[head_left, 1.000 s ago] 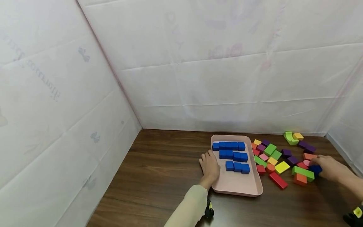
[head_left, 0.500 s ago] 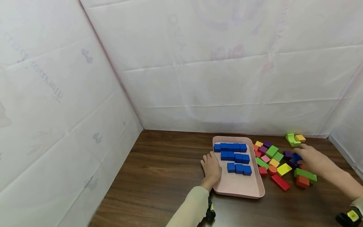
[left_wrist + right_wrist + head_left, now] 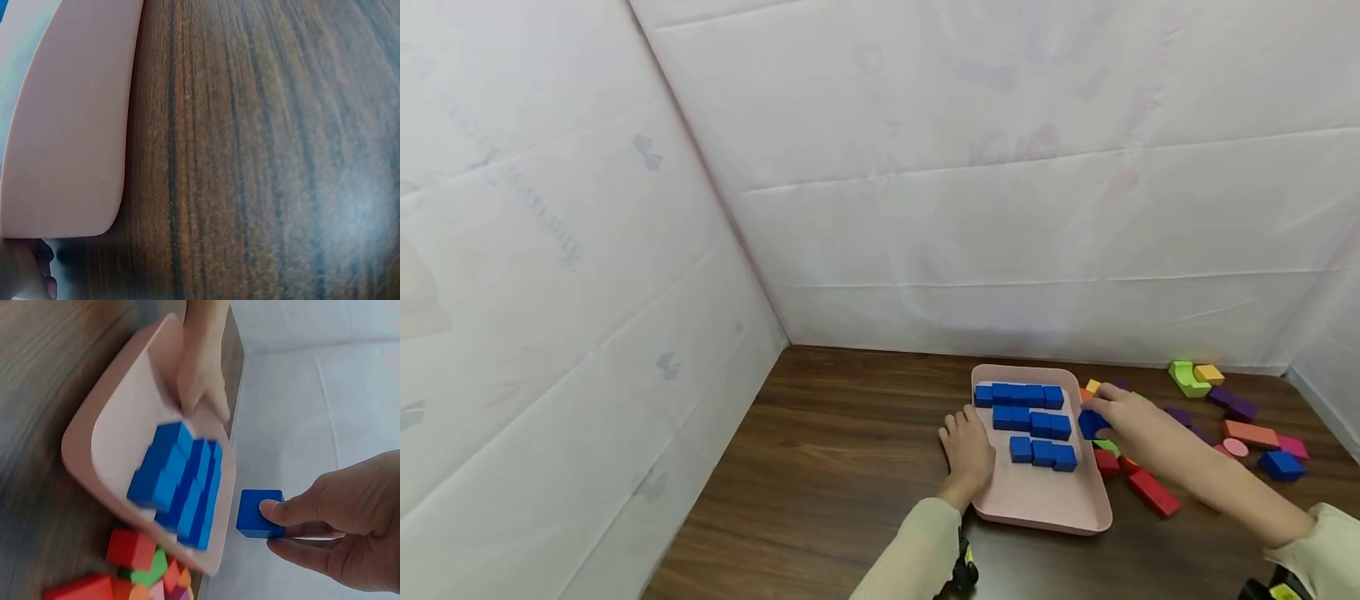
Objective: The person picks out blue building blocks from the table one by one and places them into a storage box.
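A pink tray [image 3: 1037,504] lies on the dark wooden table [image 3: 835,467] with several blue blocks [image 3: 1030,421] in three rows. My left hand [image 3: 967,446] rests flat on the table, its fingers against the tray's left rim. My right hand [image 3: 1105,412] pinches a blue cube [image 3: 1087,425] just over the tray's right rim. The right wrist view shows that cube [image 3: 259,514] between thumb and fingers of the right hand [image 3: 281,526], above the tray [image 3: 119,425] and its blue blocks [image 3: 181,481]. The left wrist view shows only the tray's rim [image 3: 69,137] and the wood.
Loose coloured blocks lie right of the tray: a long red one [image 3: 1153,493], a green arch [image 3: 1186,377], a yellow one [image 3: 1210,372], purple ones [image 3: 1232,406], an orange bar [image 3: 1251,433] and another blue block [image 3: 1281,464]. White sheet walls close in behind and on both sides.
My right hand has picked a blue cube out of the loose pile at the right and carried it left to the tray's right rim. The left hand has stayed at the tray.
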